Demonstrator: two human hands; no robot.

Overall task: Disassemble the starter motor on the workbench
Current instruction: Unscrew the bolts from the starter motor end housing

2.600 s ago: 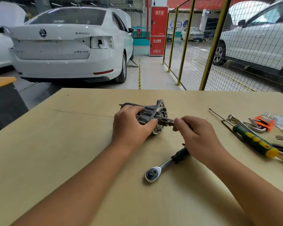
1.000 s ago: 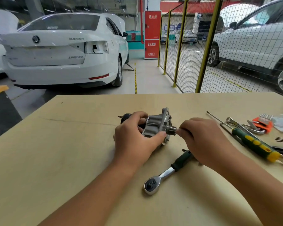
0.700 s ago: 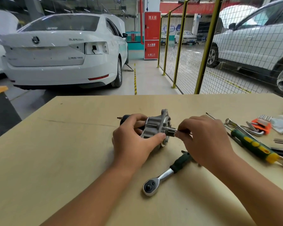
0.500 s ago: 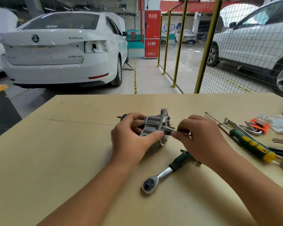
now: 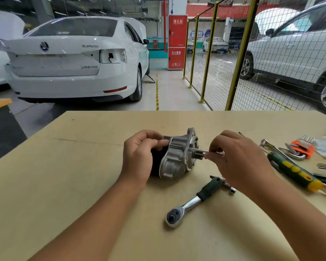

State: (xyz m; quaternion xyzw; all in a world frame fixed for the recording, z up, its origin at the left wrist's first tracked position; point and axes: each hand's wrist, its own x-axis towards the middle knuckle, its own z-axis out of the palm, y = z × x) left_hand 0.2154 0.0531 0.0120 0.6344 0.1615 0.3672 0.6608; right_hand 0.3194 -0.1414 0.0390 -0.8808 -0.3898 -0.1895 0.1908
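Chrome ratchet wrench (image 5: 193, 201) lies nearest on the tan table (image 5: 64, 185). Beyond it, the starter motor (image 5: 175, 155) lies at the table's middle; the left hand (image 5: 139, 155) grips its dark body, while the right hand (image 5: 237, 159) pinches a thin tool at its shaft. Hand tools lie far right.
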